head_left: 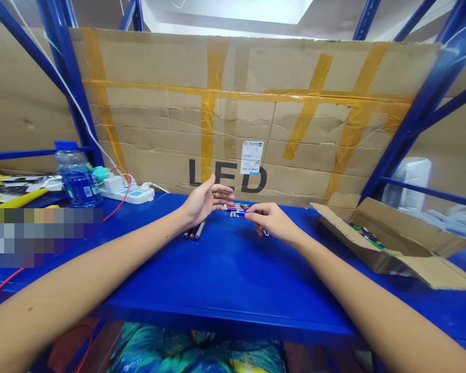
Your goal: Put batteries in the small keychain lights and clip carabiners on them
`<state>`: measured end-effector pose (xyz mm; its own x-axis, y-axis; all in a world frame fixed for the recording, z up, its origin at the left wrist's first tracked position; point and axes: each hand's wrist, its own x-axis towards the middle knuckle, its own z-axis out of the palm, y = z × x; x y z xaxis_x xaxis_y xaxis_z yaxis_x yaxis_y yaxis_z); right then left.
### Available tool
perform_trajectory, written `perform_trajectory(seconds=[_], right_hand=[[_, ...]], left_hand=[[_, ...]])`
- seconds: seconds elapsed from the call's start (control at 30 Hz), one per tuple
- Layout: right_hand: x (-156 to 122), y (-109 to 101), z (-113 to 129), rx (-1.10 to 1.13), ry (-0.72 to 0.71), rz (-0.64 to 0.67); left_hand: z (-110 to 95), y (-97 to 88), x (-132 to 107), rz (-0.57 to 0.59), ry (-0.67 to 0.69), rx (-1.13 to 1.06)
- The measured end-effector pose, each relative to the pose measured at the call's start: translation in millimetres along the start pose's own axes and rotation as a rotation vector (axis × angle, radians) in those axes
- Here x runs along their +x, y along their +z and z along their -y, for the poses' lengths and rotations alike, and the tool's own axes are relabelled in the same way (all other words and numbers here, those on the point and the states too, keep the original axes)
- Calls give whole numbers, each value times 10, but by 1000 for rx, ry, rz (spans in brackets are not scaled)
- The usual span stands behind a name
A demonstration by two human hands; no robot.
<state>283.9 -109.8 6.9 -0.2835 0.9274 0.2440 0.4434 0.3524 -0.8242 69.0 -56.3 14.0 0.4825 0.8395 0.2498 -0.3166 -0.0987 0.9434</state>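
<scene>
My right hand [270, 220] pinches a slim blue metal tube [241, 213] between thumb and fingertips. Below that hand, a small pale clip or ring [266, 233] shows, but I cannot tell what it hangs from. My left hand [207, 201] is open, thumb up and fingers apart, with its fingertips close to several shiny coloured tubes [233, 207], red and green among them. Small silver pieces [234, 214] show at the blue tube's left end. Under my left wrist lie a few more tubes [194, 231], dark and silver, side by side on the blue table [225, 280].
An open cardboard box [388, 261] with green and dark items stands at the right. To the left are a blue-capped bottle [76, 176], a white power strip [134, 194], a red cable [118, 204] and yellow-handled tools [27, 199]. A large cardboard sheet [159, 129] closes off the back.
</scene>
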Motion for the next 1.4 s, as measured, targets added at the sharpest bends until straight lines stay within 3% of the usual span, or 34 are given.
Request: perform_trajectory(seconds=[0.5,1.4], right_hand=[[-8,-4,10,48,-6,-72],[-19,-16,33,81,-27,-57]], left_hand=[[-3,10,-11,-13,1,-4],[-1,3,-5,12,-33,-51]])
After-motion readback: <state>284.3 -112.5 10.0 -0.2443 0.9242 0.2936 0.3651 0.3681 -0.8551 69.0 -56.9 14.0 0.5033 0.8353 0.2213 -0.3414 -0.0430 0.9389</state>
